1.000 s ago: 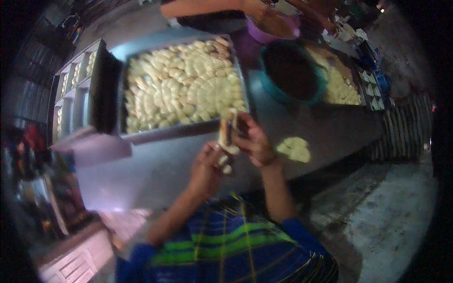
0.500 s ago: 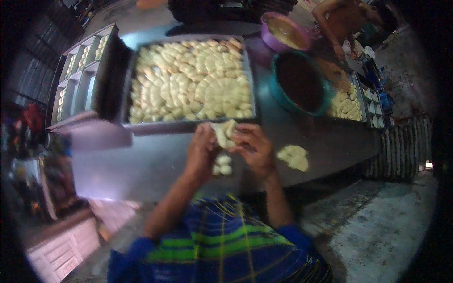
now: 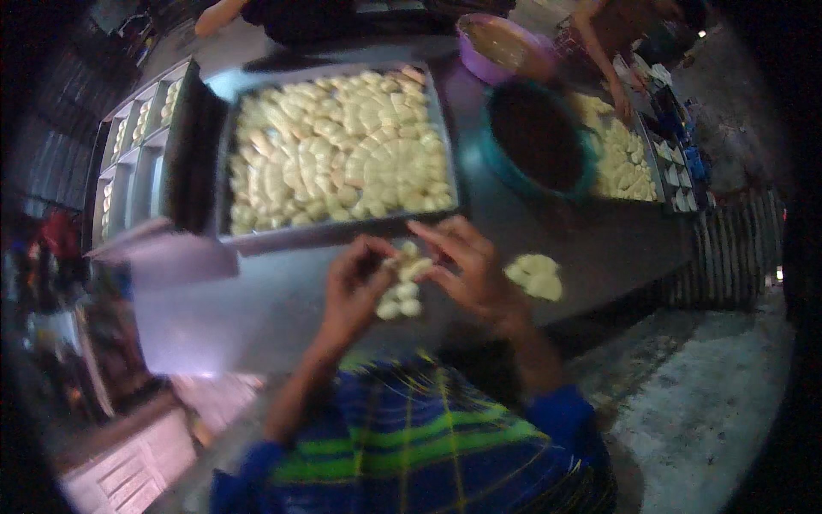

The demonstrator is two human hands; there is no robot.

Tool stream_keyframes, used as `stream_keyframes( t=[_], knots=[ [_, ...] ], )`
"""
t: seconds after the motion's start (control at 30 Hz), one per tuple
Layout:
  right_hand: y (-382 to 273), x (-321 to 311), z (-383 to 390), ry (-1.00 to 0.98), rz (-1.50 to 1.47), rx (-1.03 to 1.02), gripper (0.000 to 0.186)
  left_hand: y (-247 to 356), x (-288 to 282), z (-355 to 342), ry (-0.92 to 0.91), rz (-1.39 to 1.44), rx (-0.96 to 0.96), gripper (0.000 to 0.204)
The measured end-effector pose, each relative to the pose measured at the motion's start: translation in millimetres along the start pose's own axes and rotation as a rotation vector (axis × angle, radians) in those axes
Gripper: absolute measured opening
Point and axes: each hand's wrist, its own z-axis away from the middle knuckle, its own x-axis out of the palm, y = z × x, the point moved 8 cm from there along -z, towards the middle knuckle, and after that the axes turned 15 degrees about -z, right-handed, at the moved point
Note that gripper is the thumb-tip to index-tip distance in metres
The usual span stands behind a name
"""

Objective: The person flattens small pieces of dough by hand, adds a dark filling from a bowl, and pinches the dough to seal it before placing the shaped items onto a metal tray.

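Note:
My left hand [image 3: 353, 278] is at the near side of the worktable, its thumb and fingertips pinched on a small piece of pale dough [image 3: 411, 267]. On the piece's other side is my right hand [image 3: 471, 270], with thumb and index finger spread and nothing gripped between them. Just below the fingers, several small round dough balls [image 3: 399, 305] lie clustered on the table. A flat, lumpy dough portion [image 3: 535, 276] rests to the right of my right hand. Beyond both hands stands a large metal tray [image 3: 342, 233] packed with pale dough pieces [image 3: 342, 154]; blur hides finer detail.
A teal basin [image 3: 495, 158] with dark contents stands right of the tray, a purple basin [image 3: 479, 64] behind it. More dough [image 3: 625, 163] lies at far right, near another person's arm [image 3: 612, 81]. A compartmented rack [image 3: 137, 146] is at left. Another arm [image 3: 218, 17] shows at the back.
The larger dough piece held up between both hands has come down toward the dough balls, and small pieces now show there. My right thumb and index finger have spread apart. The view has shifted slightly.

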Motion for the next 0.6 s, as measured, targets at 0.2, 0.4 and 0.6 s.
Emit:
stream_keyframes(
  t=[0.2,0.4,0.6],
  knots=[
    [17.8,5.6,-7.8,-0.296,-0.053,-0.011,0.024,-0.9,6.3,6.3,-0.258,-0.102,-0.019,0.016],
    [-1.1,-3.8,-6.7,-0.078,-0.049,-0.149,0.01,-1.9,-5.7,2.8,-0.06,0.464,-0.264,0.028],
    [-12.2,21.5,13.6,-0.013,0.129,-0.303,0.034,-60.3,19.3,9.3,-0.312,0.643,-0.446,0.036]
  ],
)
